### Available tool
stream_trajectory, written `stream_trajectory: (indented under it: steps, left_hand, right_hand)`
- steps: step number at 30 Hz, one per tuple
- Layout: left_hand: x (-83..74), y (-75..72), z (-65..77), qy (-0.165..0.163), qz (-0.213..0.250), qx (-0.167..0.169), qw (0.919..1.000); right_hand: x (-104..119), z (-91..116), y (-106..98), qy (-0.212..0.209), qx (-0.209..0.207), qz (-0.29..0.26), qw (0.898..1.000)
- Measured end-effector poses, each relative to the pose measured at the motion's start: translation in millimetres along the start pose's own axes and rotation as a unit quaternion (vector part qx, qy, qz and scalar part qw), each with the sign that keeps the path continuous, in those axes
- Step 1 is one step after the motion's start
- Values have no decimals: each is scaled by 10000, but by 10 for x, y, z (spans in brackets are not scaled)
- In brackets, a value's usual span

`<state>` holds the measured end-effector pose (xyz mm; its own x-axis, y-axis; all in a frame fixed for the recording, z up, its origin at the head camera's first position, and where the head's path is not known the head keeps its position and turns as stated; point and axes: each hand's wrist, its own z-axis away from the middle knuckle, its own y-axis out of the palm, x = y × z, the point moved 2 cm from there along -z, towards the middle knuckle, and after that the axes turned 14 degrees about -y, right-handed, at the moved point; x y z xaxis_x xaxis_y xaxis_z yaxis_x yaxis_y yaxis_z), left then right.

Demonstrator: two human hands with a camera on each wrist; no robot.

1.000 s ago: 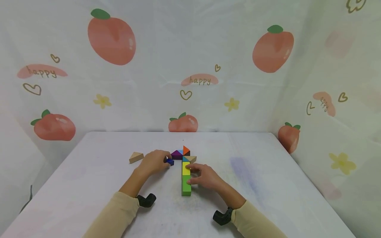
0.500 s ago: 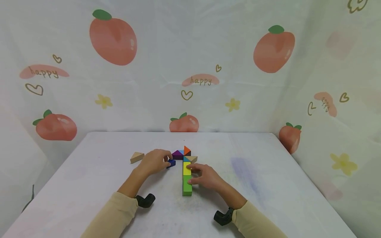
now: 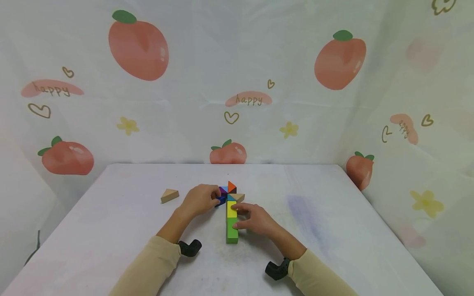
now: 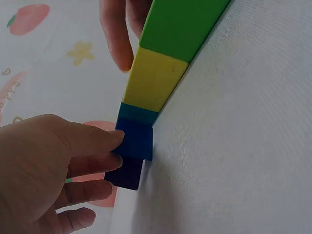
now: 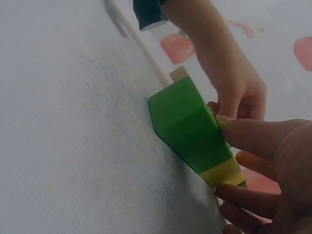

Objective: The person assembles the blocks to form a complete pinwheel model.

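Note:
My left hand (image 3: 201, 199) pinches a small blue triangular block (image 3: 221, 201) between thumb and fingers, right at the cluster of blocks. In the left wrist view, this blue block (image 4: 136, 139) lies against a teal block (image 4: 139, 112). A yellow block (image 3: 231, 211) and a green block (image 3: 232, 234) run in line towards me. My right hand (image 3: 257, 220) touches them from the right, thumb on the green, a finger on the yellow. Purple (image 3: 223, 190), orange (image 3: 231, 187) and light wooden (image 3: 239, 197) triangular blocks form the top, the purple one partly hidden by my left fingers.
A loose wooden triangular block (image 3: 170, 195) lies on the white table (image 3: 111, 230), left of my left hand. Behind the table hangs a white cloth (image 3: 200, 61) printed with fruit. Black wrist devices (image 3: 277, 269) sit at both sleeves.
My left hand has moved right with the blue block, bringing it up against the cluster and now covering part of the purple block. My right hand stays in place on the green and yellow blocks.

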<state>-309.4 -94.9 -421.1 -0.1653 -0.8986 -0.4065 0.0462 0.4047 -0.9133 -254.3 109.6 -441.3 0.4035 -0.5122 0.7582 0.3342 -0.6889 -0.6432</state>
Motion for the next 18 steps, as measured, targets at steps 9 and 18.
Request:
stream_trajectory:
  steps: [9,18]
  left_hand:
    - [-36,33,-36,-89,105,-66,9999]
    - [-50,72,-49,-245,123,-158,9995]
  right_hand:
    - [14,1,-6,-17,8,-5,10000]
    - [13,7,-6,-46,25,-41,10000]
